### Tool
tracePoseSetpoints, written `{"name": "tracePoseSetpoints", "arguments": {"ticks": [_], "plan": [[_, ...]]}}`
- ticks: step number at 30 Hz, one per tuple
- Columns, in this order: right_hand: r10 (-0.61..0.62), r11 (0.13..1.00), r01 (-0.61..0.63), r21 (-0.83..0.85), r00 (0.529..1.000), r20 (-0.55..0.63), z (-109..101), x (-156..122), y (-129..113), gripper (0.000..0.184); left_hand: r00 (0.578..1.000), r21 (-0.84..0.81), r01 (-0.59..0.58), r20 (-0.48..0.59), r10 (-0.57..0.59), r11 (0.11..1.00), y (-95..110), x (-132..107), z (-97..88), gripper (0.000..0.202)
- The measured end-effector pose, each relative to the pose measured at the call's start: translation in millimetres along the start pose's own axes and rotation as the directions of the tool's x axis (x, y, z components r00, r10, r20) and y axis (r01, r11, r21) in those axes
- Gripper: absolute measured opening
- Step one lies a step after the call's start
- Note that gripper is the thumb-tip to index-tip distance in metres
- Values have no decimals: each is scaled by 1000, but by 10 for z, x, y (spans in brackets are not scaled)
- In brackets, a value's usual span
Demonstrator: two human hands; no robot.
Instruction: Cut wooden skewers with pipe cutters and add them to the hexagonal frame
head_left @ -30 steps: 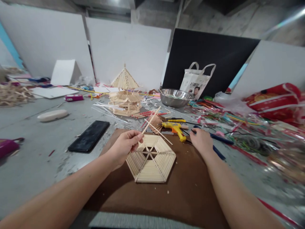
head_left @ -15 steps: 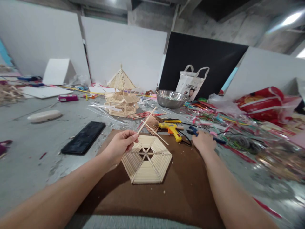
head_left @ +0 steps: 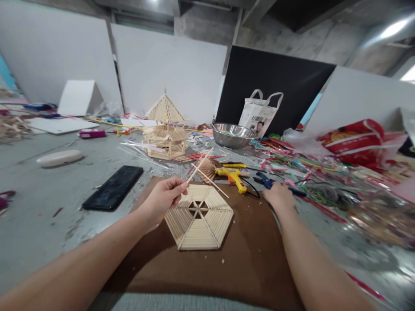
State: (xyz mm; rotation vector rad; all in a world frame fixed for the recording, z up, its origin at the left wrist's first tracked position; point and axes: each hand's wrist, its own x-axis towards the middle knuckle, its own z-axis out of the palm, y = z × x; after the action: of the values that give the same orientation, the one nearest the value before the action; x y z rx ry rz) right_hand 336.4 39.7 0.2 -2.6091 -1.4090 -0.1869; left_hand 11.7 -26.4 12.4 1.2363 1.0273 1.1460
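Observation:
My left hand (head_left: 170,194) pinches a thin wooden stick (head_left: 200,165) between thumb and fingers, its far end tilted up and away. Below it a hexagonal panel of pale sticks (head_left: 199,233) lies flat on a brown board (head_left: 246,259), with spokes crossing an open centre. A second loose stick (head_left: 214,184) rests across the panel's far edge. At the board's right edge, my right hand (head_left: 280,196) is closed over dark blue pliers (head_left: 266,181), whose ends show on both sides; the fingers are partly hidden. A yellow glue gun (head_left: 234,178) lies left of the pliers.
A stick-built pagoda (head_left: 165,129) stands behind the board. A metal bowl (head_left: 234,135) and a white bag (head_left: 259,113) are at the back. A black phone (head_left: 113,188) lies left, a white oval case (head_left: 60,158) beyond it. Tangled scraps (head_left: 324,177) spread across the right.
My right hand has shifted slightly down and right at the pliers. My left hand and its stick have hardly moved.

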Motion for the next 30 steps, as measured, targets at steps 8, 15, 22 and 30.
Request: {"name": "tracePoseSetpoints", "arguments": {"ticks": [8,15,22,30], "plan": [[-25,1000,25,2,1000,-19,13,3,6,36,1000,10,-14,-4,14,1000,-6,-4,2,24],[-43,999,44,-3,999,19,45,17,-5,37,1000,21,-20,-4,20,1000,-21,1,5,22],[-48,998,48,29,999,-6,65,8,-8,37,1000,13,-7,-9,7,1000,-30,-1,-6,22],[-105,987,123,103,981,-163,-26,-86,-90,40,1000,-21,-8,7,9,1000,-26,6,-5,22]]}}
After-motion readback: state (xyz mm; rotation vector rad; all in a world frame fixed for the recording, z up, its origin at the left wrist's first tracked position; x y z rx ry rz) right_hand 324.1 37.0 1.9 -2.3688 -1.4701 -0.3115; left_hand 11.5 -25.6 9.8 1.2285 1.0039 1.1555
